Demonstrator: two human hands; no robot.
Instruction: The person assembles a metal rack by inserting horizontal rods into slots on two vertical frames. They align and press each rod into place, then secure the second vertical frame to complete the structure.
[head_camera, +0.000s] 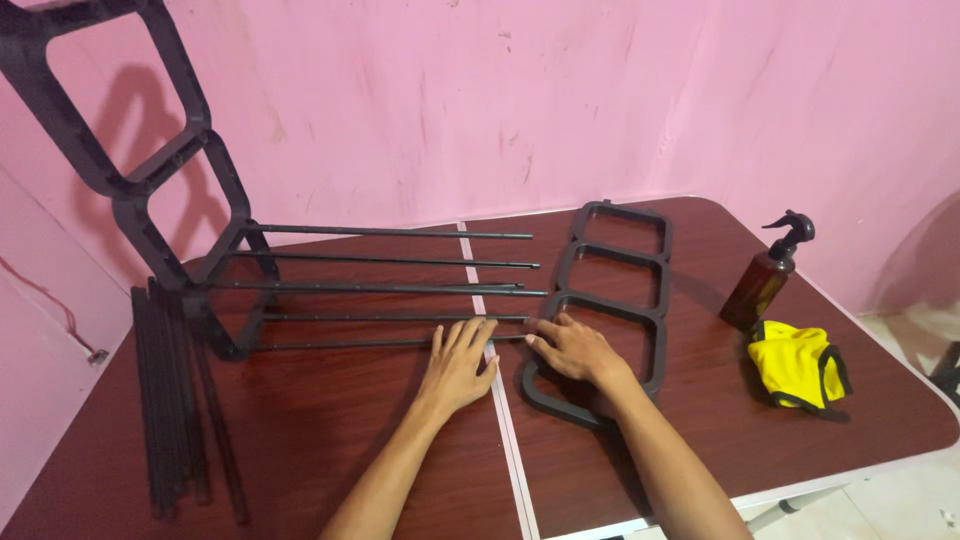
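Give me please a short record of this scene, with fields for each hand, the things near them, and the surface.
left hand: flat, palm down, fingers on the lowest black rod
right hand: open, resting on the flat black side frame that lies on the table
upright frame: stands at left, five rods stick out of it toward the right
spare rods: bundle lying at the left edge
other things: brown spray bottle, yellow cloth
surface: dark wooden folding table

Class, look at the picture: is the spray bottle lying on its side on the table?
No. The brown spray bottle stands upright on the table, just behind the yellow cloth.
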